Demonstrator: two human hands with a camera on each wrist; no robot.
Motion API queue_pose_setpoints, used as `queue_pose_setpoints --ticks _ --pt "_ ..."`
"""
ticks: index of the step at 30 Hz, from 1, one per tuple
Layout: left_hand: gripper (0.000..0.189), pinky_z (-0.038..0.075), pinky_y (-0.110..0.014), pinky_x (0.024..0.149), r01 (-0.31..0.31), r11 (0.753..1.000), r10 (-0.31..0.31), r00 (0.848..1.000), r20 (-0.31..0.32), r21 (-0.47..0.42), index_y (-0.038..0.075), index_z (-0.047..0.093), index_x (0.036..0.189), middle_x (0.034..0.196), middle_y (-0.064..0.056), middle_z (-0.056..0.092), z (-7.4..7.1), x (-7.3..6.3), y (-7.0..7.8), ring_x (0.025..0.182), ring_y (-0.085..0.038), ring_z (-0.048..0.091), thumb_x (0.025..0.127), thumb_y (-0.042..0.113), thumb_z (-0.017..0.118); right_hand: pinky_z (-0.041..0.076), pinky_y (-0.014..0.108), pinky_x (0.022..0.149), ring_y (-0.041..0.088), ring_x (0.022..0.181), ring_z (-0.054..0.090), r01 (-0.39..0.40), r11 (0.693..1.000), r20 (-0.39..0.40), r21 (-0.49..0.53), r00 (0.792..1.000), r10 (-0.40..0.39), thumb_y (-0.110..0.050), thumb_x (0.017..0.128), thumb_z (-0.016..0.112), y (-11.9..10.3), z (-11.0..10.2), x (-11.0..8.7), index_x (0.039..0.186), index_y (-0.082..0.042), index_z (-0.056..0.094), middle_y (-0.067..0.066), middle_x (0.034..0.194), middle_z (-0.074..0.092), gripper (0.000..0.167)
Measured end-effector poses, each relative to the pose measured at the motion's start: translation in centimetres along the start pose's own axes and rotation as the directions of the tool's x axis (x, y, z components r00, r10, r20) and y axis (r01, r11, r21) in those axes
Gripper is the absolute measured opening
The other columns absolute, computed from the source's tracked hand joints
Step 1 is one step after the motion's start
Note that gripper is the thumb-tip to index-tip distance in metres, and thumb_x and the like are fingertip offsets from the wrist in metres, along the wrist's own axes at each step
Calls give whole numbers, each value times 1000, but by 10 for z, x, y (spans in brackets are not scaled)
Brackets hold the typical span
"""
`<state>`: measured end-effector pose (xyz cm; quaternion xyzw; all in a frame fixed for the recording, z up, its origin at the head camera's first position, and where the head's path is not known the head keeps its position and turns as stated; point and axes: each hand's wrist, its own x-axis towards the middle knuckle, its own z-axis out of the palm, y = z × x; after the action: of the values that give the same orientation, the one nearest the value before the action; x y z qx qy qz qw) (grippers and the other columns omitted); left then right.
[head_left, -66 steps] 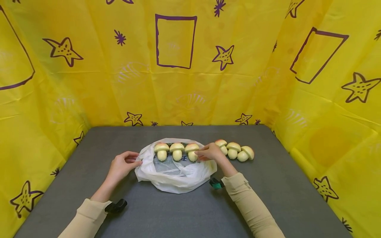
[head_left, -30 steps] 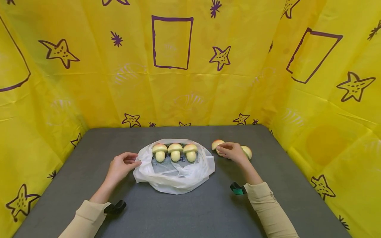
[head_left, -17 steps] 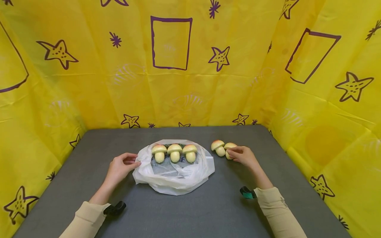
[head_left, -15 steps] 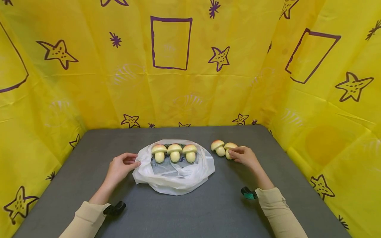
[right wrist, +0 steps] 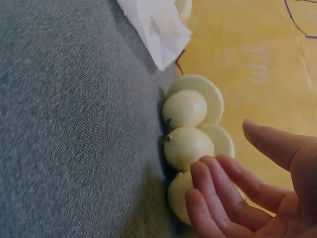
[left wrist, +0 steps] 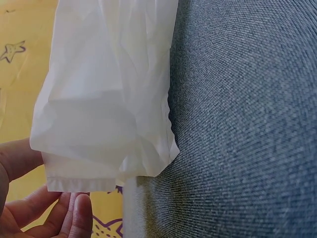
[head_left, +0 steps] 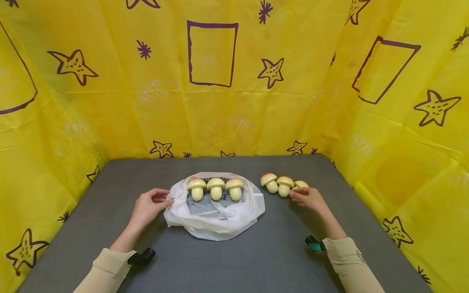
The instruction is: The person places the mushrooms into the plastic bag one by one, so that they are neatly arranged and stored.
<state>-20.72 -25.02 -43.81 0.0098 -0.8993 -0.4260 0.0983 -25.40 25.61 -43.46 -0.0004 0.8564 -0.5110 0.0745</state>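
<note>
A white plastic bag (head_left: 216,230) lies mid-table, opening upward. Three toy mushrooms stand in a row at its far inner side; the middle one (head_left: 215,188) has a pale stalk and red-tinged cap. My left hand (head_left: 148,205) touches the bag's left rim, thumb and fingers either side; in the left wrist view the rim hides the thumb tip, so a pinch is unclear. Right of the bag lies a second row of three mushrooms (head_left: 284,186). My right hand (head_left: 311,200) is beside the rightmost mushroom (right wrist: 179,196), partly covering it. Its thumb stands apart from its fingers.
The dark grey table (head_left: 220,268) is enclosed on three sides by yellow cloth (head_left: 234,122) printed with starfish. Black straps (head_left: 141,257) hang at the wrists. The bag's right flap (head_left: 260,201) comes close to the second row of mushrooms.
My right hand has moved right, from the bag's rightmost mushroom along the second row to its far end. The mushrooms, bag and left hand look unmoved; the view shifted slightly.
</note>
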Motion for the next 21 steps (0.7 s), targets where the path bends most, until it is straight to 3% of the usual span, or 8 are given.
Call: queue_pose_setpoints --ticks 9,21 --pt "41 48 -15 68 -2 1000 2 1000 5 2 2 66 110 100 -15 69 1 1 -2 87 -23 67 79 28 77 54 40 82 32 100 67 -51 998 -12 -44 999 50 -30 91 64 8 -6 -7 122 7 58 23 116 65 50" --pt "40 48 -15 69 -6 1000 6 1000 -1 -1 3 67 110 100 -15 69 2 2 -3 87 -22 67 80 28 77 55 35 76 26 92 70 -106 993 -22 -55 994 105 -27 91 63 18 -16 -9 120 11 57 23 107 68 48"
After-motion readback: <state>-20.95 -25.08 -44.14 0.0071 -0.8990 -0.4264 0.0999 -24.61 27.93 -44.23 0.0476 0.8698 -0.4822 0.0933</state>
